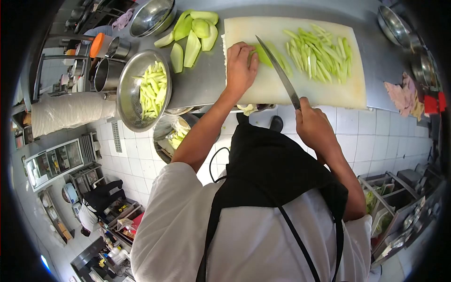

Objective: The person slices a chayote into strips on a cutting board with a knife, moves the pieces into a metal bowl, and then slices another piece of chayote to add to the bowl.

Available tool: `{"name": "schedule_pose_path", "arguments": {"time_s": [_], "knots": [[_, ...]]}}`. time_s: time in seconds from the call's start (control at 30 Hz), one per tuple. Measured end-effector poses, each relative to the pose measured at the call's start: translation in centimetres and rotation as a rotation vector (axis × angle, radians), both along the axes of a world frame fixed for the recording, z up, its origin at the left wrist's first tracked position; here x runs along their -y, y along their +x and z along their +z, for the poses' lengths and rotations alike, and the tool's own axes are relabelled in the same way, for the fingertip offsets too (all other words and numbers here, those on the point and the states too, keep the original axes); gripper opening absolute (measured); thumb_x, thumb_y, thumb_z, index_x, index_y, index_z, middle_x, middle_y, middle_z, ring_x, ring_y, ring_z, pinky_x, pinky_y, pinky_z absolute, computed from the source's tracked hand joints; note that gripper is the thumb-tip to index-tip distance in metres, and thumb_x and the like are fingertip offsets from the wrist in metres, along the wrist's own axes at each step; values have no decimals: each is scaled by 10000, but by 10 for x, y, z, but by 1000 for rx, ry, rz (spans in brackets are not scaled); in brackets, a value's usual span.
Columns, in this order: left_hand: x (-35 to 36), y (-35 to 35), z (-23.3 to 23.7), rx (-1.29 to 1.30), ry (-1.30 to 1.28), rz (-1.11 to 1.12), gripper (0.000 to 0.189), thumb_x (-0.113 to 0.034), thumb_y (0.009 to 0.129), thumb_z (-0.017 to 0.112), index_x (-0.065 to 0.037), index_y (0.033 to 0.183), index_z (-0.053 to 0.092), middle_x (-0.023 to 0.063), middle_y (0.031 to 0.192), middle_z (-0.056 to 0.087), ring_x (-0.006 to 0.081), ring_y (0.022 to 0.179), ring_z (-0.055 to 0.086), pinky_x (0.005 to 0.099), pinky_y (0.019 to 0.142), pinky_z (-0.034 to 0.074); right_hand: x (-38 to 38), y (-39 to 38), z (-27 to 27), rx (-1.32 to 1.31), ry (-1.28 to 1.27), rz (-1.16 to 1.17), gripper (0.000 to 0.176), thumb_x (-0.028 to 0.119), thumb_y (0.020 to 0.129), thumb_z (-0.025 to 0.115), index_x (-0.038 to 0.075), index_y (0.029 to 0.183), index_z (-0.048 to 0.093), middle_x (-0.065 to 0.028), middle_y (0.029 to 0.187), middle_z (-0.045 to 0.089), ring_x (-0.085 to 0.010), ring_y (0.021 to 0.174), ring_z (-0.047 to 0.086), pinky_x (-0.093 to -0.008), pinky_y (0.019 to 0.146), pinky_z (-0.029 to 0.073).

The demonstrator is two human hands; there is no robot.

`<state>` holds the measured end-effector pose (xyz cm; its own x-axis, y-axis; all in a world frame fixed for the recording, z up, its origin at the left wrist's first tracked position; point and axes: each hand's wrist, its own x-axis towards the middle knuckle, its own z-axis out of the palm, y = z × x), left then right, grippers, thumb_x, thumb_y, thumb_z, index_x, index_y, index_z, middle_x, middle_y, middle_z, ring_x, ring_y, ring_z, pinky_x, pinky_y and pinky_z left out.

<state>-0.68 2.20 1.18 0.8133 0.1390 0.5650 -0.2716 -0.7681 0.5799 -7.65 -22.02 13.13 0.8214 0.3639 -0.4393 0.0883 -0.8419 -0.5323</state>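
My right hand (314,123) is wrapped round the handle of a long kitchen knife (282,73). The blade slants up and left across a flat pale-green vegetable piece (264,55) on the white cutting board (338,96). My left hand (242,66), fingers curled, presses on the left end of that piece, beside the blade. Right of the knife lies a pile of cut green vegetable strips (322,54). Several larger peeled vegetable wedges (192,44) rest on the metal counter, left of the board. The exact vegetable kind cannot be made out.
A steel bowl of pale strips (126,98) stands at the counter's left edge, with a bin of scraps (162,148) below it. Metal pots (105,75) and stacked containers (70,110) are farther left. A pink cloth (401,96) lies right. Another person (96,207) bends at lower left.
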Motion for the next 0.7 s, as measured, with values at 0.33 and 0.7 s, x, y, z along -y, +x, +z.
{"name": "schedule_pose_path", "arguments": {"time_s": [0.33, 0.7], "knots": [[1, -5, 2, -49, 2, 22, 197, -76, 853, 717, -2, 1033, 688, 145, 1106, 618, 346, 1041, 573, 426, 937, 475, -15, 12, -39, 10, -52, 42, 284, 47, 916, 471, -66, 1176, 495, -379, 922, 659, -555, 932, 641, -613, 870, 485], [-1, 0, 0, -25, -46, 45, 180, -47, 868, 682, 11, 1038, 689, 156, 1117, 636, 350, 1041, 590, 415, 935, 482, -7, 9, 3, -38, -35, 45, 272, 172, 1025, 468, -21, 1217, 460, -390, 1074, 616, -558, 1023, 590, -605, 900, 444]]}}
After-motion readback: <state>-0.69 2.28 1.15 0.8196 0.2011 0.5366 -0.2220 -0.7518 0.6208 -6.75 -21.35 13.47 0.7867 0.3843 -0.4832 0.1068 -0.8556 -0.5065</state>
